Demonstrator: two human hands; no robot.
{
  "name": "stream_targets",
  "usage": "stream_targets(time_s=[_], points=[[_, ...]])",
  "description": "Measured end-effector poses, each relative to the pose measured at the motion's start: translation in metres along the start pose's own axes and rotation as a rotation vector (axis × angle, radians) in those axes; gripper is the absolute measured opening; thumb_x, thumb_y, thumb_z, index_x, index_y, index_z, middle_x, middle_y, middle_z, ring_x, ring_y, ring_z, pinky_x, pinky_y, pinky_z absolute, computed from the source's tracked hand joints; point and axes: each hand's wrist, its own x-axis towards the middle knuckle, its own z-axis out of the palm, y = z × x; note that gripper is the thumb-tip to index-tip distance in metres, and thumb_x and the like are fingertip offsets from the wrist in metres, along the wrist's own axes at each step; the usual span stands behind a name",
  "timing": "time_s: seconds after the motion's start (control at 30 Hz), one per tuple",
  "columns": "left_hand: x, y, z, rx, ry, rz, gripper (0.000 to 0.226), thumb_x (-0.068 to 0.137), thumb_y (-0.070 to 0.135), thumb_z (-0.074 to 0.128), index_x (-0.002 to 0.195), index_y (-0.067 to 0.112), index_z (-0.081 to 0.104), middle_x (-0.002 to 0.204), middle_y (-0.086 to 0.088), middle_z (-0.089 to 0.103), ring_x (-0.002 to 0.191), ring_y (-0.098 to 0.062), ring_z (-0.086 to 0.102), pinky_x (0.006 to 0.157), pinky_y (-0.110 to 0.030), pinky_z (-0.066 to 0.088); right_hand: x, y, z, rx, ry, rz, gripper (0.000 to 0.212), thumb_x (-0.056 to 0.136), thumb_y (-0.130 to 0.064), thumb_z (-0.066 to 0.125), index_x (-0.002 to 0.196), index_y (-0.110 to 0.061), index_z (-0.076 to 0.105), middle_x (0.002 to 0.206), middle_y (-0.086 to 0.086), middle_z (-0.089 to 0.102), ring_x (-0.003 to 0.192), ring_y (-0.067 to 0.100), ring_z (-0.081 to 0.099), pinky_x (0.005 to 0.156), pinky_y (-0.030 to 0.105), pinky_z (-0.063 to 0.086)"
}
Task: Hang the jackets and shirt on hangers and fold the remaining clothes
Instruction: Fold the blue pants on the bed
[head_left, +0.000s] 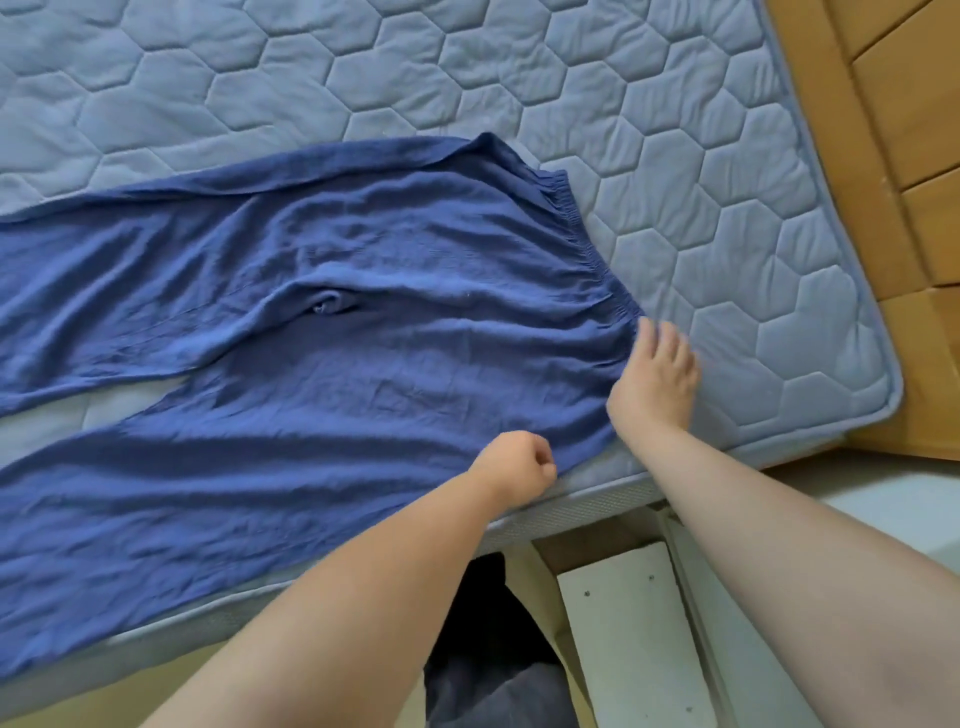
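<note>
Blue trousers (322, 332) lie flat on the bed (727, 234), waistband at my right hand (654, 379), whose fingers are loose and apart. Left hand (514, 467) is curled at the near edge; pinching cloth or not, can't tell. Folding step: next, likely one leg over the other.

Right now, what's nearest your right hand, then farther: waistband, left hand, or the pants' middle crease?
1. waistband, just beside the right hand.
2. left hand, lower left, by the mattress edge.
3. middle crease, far left.
</note>
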Motion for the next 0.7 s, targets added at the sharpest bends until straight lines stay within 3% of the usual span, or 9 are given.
stream_targets(time_s=[0.1,0.23,0.3,0.4,0.47,0.5,0.6,0.67,0.7], points=[[-0.010,-0.024,-0.035,0.007,0.273,-0.035,0.015,0.090,0.016,0.048,0.086,0.012,0.062,0.089,-0.004,0.066,0.084,-0.024,0.056,0.068,-0.030,0.042,-0.013,-0.028,0.003,0.029,-0.058,-0.298,0.069,0.074,-0.002,0.059,0.140,-0.002,0.039,0.145,0.022,0.037,0.134,0.038,0.033,0.114,0.049,0.021],[-0.033,-0.091,-0.096,0.103,0.706,-0.132,0.020,0.089,0.007,0.047,0.101,0.009,0.063,0.106,-0.006,0.058,0.104,-0.027,0.049,0.074,-0.031,0.036,-0.024,-0.088,0.004,0.045,-0.123,-0.582,0.061,0.057,-0.002,0.074,0.116,0.001,0.058,0.124,0.023,0.055,0.115,0.040,0.054,0.100,0.051,0.044],[-0.046,-0.125,-0.123,0.179,0.781,-0.228,0.032,0.087,0.007,0.050,0.118,0.009,0.059,0.123,-0.008,0.052,0.117,-0.029,0.042,0.084,-0.035,0.039,-0.031,-0.118,0.007,0.068,-0.130,-0.730,0.059,0.055,-0.006,0.080,0.111,0.000,0.063,0.117,0.020,0.059,0.107,0.038,0.060,0.094,0.049,0.048],[-0.062,-0.161,-0.154,0.393,0.720,-0.392,0.057,0.088,0.017,0.053,0.142,0.009,0.037,0.137,-0.012,0.041,0.125,-0.032,0.036,0.100,-0.041,0.034,-0.045,-0.158,0.008,0.004,-0.215,-0.922,0.062,0.073,-0.020,0.073,0.130,-0.006,0.054,0.138,0.019,0.048,0.126,0.034,0.048,0.104,0.049,0.037],[-0.067,-0.176,-0.170,0.378,0.765,-0.432,0.058,0.089,0.021,0.054,0.141,0.007,0.034,0.134,-0.013,0.043,0.123,-0.033,0.038,0.097,-0.042,0.035,-0.051,-0.175,0.013,-0.074,-0.335,-0.951,0.061,0.092,-0.029,0.050,0.147,-0.014,0.031,0.155,0.012,0.023,0.142,0.028,0.023,0.115,0.047,0.017],[-0.068,-0.181,-0.176,0.293,0.782,-0.441,0.053,0.090,0.021,0.054,0.138,0.007,0.036,0.131,-0.013,0.045,0.120,-0.033,0.040,0.094,-0.042,0.037,-0.051,-0.182,0.015,-0.098,-0.387,-0.923,0.058,0.094,-0.031,0.044,0.148,-0.016,0.027,0.156,0.009,0.021,0.143,0.026,0.019,0.116,0.045,0.013],[-0.068,-0.196,-0.186,0.079,0.604,-0.416,0.025,0.090,0.019,0.054,0.113,0.010,0.052,0.115,-0.013,0.059,0.107,-0.032,0.053,0.079,-0.034,0.039,-0.052,-0.197,0.016,-0.071,-0.351,-0.863,0.034,0.093,-0.030,0.041,0.120,-0.013,0.053,0.122,0.006,0.051,0.114,0.026,0.045,0.097,0.036,0.033],[-0.071,-0.203,-0.185,0.105,0.362,-0.411,0.008,0.088,0.017,0.053,0.091,0.011,0.058,0.099,-0.014,0.062,0.094,-0.031,0.055,0.071,-0.029,0.037,-0.052,-0.204,0.011,-0.086,-0.379,-0.898,0.025,0.094,-0.032,0.040,0.095,-0.013,0.056,0.100,0.004,0.057,0.094,0.026,0.051,0.079,0.034,0.035],[-0.074,-0.204,-0.183,0.130,0.307,-0.424,0.008,0.088,0.016,0.052,0.085,0.011,0.058,0.092,-0.013,0.060,0.088,-0.030,0.053,0.069,-0.028,0.036,-0.053,-0.206,0.010,-0.115,-0.392,-0.943,0.027,0.095,-0.036,0.041,0.092,-0.013,0.055,0.097,0.004,0.059,0.090,0.026,0.052,0.076,0.034,0.034]])
